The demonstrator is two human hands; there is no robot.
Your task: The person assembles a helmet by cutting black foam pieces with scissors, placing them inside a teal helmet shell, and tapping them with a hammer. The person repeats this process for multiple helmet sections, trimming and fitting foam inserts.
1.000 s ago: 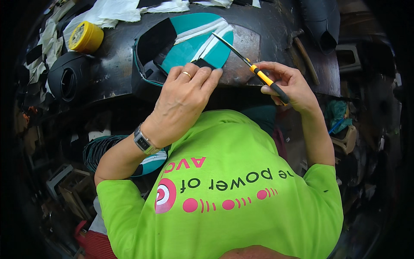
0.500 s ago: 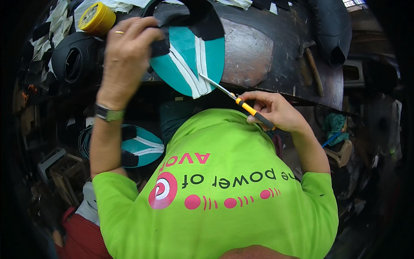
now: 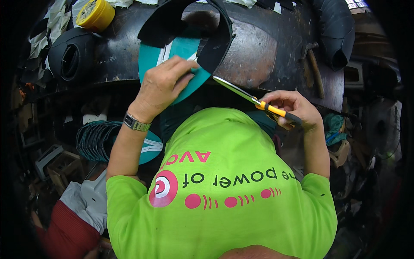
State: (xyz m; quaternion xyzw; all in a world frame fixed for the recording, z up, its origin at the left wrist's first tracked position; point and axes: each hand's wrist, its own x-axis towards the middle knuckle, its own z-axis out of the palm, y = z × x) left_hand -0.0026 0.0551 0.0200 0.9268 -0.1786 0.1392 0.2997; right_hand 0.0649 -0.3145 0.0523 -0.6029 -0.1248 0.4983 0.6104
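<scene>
A flat teal piece [image 3: 148,64] with white strips and a wide curved black band [image 3: 161,23] hangs over the near edge of the dark workbench. My left hand [image 3: 166,82] lies over its lower part, thumb and fingers closed on it and hiding most of the white strips. To the right, my right hand [image 3: 293,108] holds scissors [image 3: 276,110] with yellow and black handles. Their blades point up and left, with the tip close to the teal piece's right edge.
On the workbench [image 3: 116,64] stand a yellow tub [image 3: 95,15] and a rounded black piece [image 3: 71,54]. A hammer [image 3: 315,71] lies at right beside a tall black form [image 3: 334,34]. Stacked teal and black pieces [image 3: 97,140] sit low at left, near a wooden stool [image 3: 64,168].
My left hand has moved down and right from the black band to the teal part. The piece has shifted, its band now curling over it. The scissors have drawn back right from the white strips.
</scene>
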